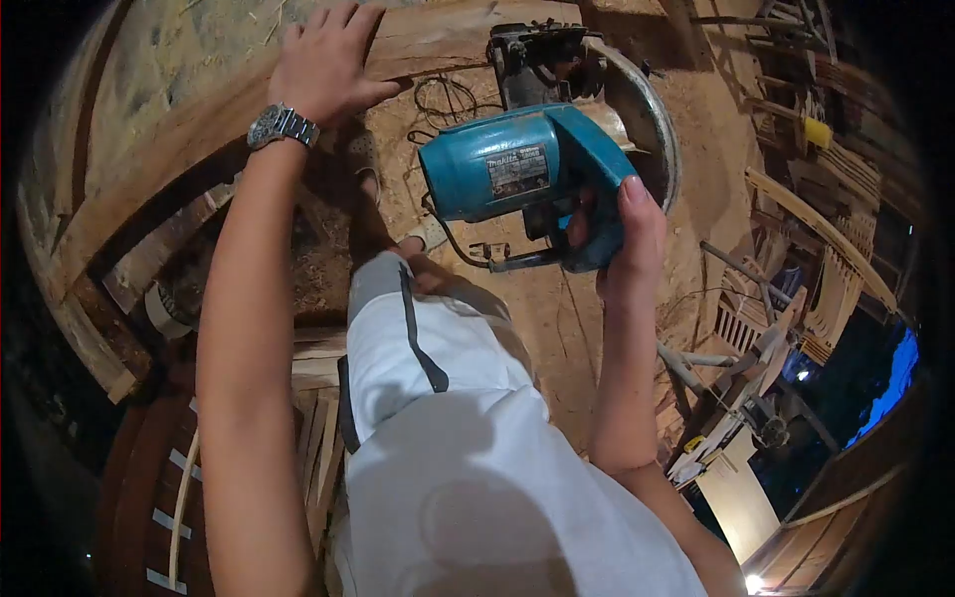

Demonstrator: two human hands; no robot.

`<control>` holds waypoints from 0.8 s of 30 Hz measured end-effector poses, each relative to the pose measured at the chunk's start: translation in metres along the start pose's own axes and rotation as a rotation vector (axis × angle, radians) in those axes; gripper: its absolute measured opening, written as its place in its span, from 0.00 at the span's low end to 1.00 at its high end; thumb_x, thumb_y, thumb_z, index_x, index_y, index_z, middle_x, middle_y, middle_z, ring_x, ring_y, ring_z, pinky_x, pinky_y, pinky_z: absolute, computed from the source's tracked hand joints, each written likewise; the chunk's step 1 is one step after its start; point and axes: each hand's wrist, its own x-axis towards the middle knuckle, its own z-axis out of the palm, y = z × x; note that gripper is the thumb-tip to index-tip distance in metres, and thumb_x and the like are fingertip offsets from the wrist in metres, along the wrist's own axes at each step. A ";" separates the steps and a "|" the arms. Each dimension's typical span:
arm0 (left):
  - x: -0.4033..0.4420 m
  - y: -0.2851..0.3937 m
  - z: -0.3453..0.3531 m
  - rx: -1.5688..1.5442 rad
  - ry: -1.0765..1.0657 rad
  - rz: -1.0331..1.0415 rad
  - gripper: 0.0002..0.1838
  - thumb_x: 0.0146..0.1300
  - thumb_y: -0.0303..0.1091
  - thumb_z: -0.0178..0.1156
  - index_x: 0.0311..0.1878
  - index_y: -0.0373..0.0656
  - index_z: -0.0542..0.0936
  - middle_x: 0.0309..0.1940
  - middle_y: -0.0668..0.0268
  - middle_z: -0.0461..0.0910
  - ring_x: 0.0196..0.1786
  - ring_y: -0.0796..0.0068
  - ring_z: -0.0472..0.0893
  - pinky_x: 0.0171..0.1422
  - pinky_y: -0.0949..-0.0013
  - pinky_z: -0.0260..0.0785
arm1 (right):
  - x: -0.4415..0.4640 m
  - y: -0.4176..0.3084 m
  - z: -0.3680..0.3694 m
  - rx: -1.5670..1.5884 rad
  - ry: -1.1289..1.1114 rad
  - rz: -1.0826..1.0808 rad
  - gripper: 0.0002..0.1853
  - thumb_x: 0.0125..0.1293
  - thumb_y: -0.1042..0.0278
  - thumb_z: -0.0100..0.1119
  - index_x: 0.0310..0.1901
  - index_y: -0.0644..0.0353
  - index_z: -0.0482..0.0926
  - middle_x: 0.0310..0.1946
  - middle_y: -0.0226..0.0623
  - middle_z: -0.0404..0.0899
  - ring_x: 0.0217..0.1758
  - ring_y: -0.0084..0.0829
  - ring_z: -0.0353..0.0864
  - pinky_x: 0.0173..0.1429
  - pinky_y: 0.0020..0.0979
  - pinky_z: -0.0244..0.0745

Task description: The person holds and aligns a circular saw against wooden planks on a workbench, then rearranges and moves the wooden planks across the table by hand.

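Note:
In the head view, my right hand (632,234) grips the rear handle of a teal Makita circular saw (487,169), the thumb lying on top of the handle. The saw is tilted, its motor housing facing left and its round blade guard (647,109) to the right. Its black front end is close to a thick wooden plank (428,40) at the top; I cannot tell whether they touch. My left hand (328,70), below a metal wristwatch, rests on the wood with fingers apart and holds nothing.
A dark cord (448,99) coils on the sawdust-covered ground beside the saw. Slatted wooden furniture parts (836,269) are piled at the right. Dark boards (164,497) stand at the lower left. My sandalled foot (426,234) is just below the saw.

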 end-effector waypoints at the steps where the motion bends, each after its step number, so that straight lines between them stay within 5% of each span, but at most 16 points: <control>1: 0.000 0.001 -0.002 -0.001 -0.001 -0.003 0.49 0.40 0.63 0.79 0.64 0.48 0.74 0.57 0.56 0.77 0.64 0.52 0.74 0.71 0.44 0.60 | 0.000 0.001 -0.001 0.006 -0.030 -0.003 0.27 0.73 0.40 0.54 0.42 0.63 0.79 0.28 0.32 0.77 0.27 0.22 0.76 0.32 0.25 0.68; 7: 0.004 0.001 -0.010 -0.069 -0.096 -0.027 0.49 0.41 0.63 0.78 0.64 0.48 0.74 0.55 0.57 0.78 0.61 0.50 0.77 0.70 0.43 0.61 | -0.001 -0.006 0.009 0.034 0.031 0.002 0.28 0.73 0.39 0.54 0.40 0.63 0.79 0.25 0.34 0.77 0.25 0.23 0.76 0.30 0.26 0.68; 12: 0.000 0.001 0.007 0.064 0.121 0.027 0.48 0.42 0.63 0.78 0.64 0.48 0.74 0.56 0.56 0.78 0.63 0.50 0.76 0.69 0.42 0.62 | 0.003 -0.007 0.007 0.049 0.014 0.009 0.29 0.73 0.38 0.55 0.39 0.63 0.79 0.24 0.34 0.77 0.24 0.24 0.76 0.29 0.26 0.68; 18: 0.007 0.007 -0.017 -0.103 -0.135 -0.058 0.47 0.43 0.60 0.79 0.65 0.48 0.73 0.58 0.55 0.78 0.65 0.51 0.76 0.71 0.42 0.62 | 0.004 -0.015 0.008 0.013 0.008 -0.006 0.29 0.73 0.37 0.54 0.36 0.62 0.78 0.21 0.35 0.77 0.23 0.25 0.75 0.29 0.26 0.68; 24: 0.003 0.010 -0.014 -0.070 -0.013 0.000 0.47 0.44 0.59 0.79 0.66 0.49 0.73 0.59 0.57 0.78 0.65 0.52 0.75 0.71 0.44 0.62 | 0.004 -0.012 0.006 0.038 -0.003 0.004 0.28 0.74 0.39 0.53 0.36 0.63 0.77 0.21 0.36 0.76 0.23 0.25 0.75 0.30 0.27 0.69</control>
